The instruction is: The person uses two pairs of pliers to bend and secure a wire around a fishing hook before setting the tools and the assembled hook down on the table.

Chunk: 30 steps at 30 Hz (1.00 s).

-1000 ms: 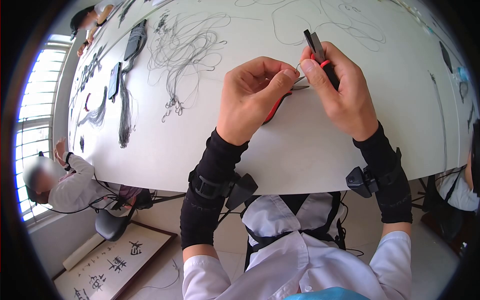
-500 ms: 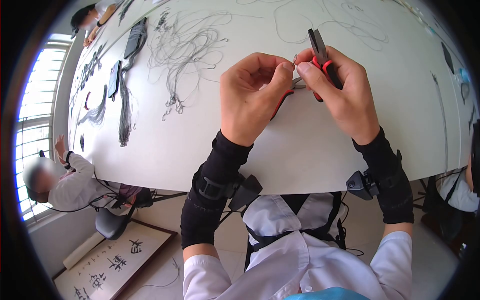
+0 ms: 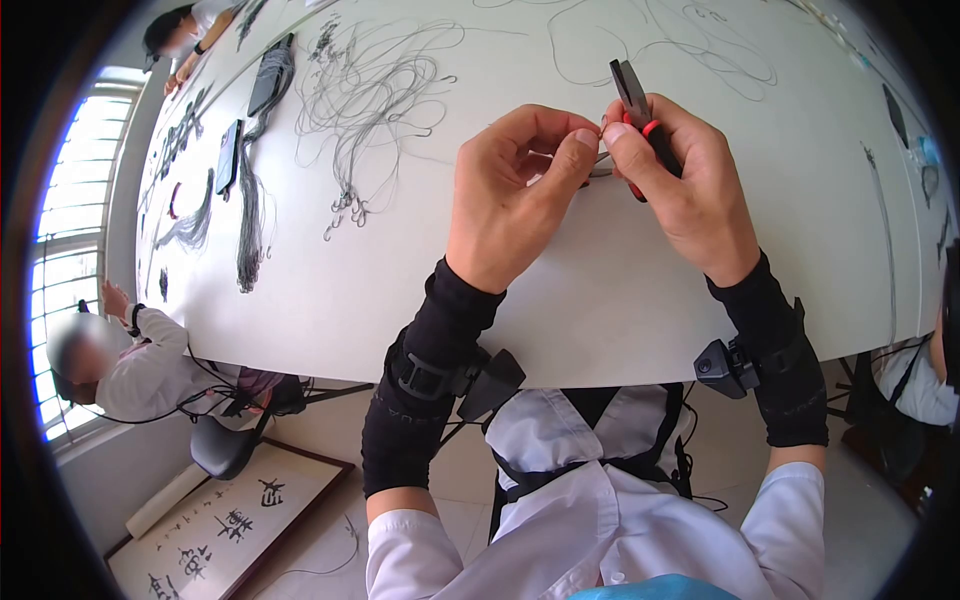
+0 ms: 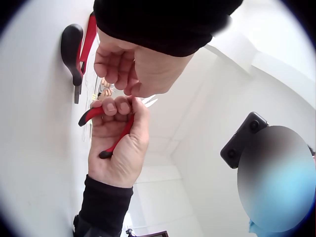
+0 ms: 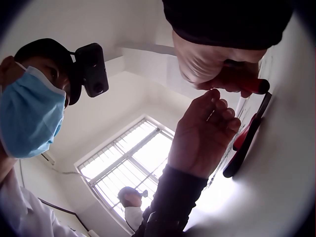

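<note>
My right hand (image 3: pixel 690 190) grips pliers (image 3: pixel 632 92) with red-and-black handles, their dark jaws pointing up and away. In the left wrist view the handles (image 4: pixel 120 142) run across that palm. My left hand (image 3: pixel 515 195) pinches a tiny curved bit of wire (image 3: pixel 603 124) between thumb and forefinger, right at the right thumb tip; the fingers hide most of it. Below the hands, a second red-and-black-handled plier-like tool (image 4: pixel 73 52) lies on the table, mostly covered in the head view.
Left of my hands, a loose tangle of thin line (image 3: pixel 370 90) with several hooks (image 3: pixel 347 212) spreads over the white table (image 3: pixel 600 300). Beyond it lie bundled lines (image 3: pixel 250 230) and a dark phone-like slab (image 3: pixel 229 158). Other people sit at the table's left side.
My left hand shifted slightly left, then back right toward the right hand. The small wire loop that stood out between the fingertips is now largely covered. The pliers stay in my right hand.
</note>
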Each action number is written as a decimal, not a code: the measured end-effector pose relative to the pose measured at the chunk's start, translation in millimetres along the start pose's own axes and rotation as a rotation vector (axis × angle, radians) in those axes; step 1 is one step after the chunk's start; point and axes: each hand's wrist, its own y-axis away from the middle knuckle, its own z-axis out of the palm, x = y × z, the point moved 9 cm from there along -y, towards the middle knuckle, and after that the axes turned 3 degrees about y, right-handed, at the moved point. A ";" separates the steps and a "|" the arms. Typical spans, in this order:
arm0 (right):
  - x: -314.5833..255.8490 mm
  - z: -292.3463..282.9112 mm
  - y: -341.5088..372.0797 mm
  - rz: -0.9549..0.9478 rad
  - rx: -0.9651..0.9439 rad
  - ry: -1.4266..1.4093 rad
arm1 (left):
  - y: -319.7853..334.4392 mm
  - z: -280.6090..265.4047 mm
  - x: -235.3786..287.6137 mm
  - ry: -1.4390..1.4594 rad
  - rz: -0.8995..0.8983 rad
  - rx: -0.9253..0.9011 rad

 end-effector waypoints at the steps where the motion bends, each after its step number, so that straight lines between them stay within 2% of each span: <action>1: 0.8 0.3 -0.1 -0.005 0.002 -0.007 | -0.6 -0.6 2.4 0.011 0.022 -0.001; 6: 3.8 2.5 0.1 0.050 -0.032 -0.023 | -0.4 3.9 14.2 0.012 0.099 -0.040; 11: 10.4 4.8 -0.6 0.066 -0.047 -0.063 | 0.3 4.1 12.4 0.049 0.088 -0.046; 14: 16.2 8.2 -1.0 0.087 -0.041 -0.184 | -0.3 2.2 9.7 0.050 0.078 -0.033; 17: 24.5 9.9 -1.8 0.148 -0.126 -0.215 | -1.0 0.2 6.2 0.106 0.046 -0.019; 20: 26.9 8.6 -1.5 0.164 -0.114 -0.201 | -2.2 -2.7 4.3 0.137 0.045 -0.008; 23: 11.4 3.2 -1.5 0.089 -0.065 -0.069 | -2.4 -6.4 5.5 0.116 0.040 0.013; 30: 4.7 3.6 -1.8 0.019 -0.046 -0.046 | -2.5 -3.0 8.6 0.144 0.059 0.003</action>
